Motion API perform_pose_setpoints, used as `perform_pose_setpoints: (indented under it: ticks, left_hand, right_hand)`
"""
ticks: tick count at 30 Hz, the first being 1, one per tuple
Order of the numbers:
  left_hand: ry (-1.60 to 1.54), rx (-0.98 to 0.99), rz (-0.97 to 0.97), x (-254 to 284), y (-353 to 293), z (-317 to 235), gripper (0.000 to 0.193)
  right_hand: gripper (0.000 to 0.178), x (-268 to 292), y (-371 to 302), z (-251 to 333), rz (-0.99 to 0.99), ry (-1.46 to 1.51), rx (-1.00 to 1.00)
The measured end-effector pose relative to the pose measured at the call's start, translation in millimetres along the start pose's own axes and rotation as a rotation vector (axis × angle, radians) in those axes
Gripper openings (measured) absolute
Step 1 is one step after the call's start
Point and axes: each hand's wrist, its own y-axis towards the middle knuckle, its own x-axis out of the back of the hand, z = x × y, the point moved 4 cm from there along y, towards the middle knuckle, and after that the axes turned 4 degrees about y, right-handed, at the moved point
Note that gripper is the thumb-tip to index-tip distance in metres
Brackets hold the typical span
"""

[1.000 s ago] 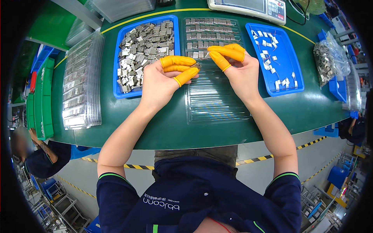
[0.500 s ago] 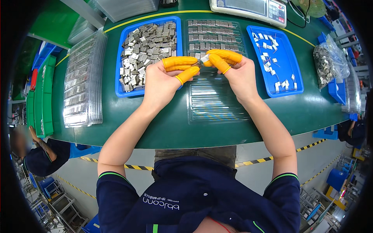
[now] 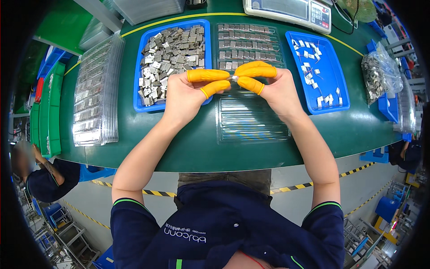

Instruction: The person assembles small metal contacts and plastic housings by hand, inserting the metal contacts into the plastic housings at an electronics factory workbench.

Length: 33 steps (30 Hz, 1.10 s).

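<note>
Above the clear tray, my left hand [image 3: 190, 92] and my right hand [image 3: 273, 87] meet tip to tip, with yellow finger cots on thumbs and fingers. A small white connector [image 3: 234, 78] shows between the fingertips, pinched by my right hand. The left thumb and fingers are also pinched against it; whatever else they grip is hidden. Below and beyond lies the clear plastic tray [image 3: 251, 119], its far rows filled with small metal pieces [image 3: 244, 45] and its near rows bare. A blue bin [image 3: 135, 89] heaped with grey metal pieces [image 3: 172, 51] stands beside my left hand.
To the right, a blue tray [image 3: 329, 80] holds scattered white connectors with thin wires. Stacked clear trays [image 3: 96, 94] stand left, near green bins [image 3: 54, 107]. A scale [image 3: 291, 11] sits at the back. A bag of metal parts [image 3: 374, 76] lies far right. Another person [image 3: 49, 179] sits left.
My fingertips have come together, the right ones tilting lower and closing in on the left. The white piece has shifted down a little between them.
</note>
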Motion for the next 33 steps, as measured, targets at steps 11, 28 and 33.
perform_pose_setpoints:
  ticks: [11, 28, 33]
  left_hand:
    - [-0.102, -0.009, 0.237, -3.6, -3.9, -7.1, 0.018]
    - [0.168, -0.107, -0.118, 5.9, 1.4, -2.0, 0.019]
    - [0.213, -0.059, -0.225, 16.6, 4.6, 0.5, 0.018]
  right_hand:
    - [0.015, -1.1, -2.1, 5.2, 0.239, 0.084, -0.114]
    - [0.014, 50.9, 12.4, 9.8, -0.239, -0.971, 0.466]
    - [0.015, 36.0, 10.9, 5.1, -0.162, -1.077, 0.523]
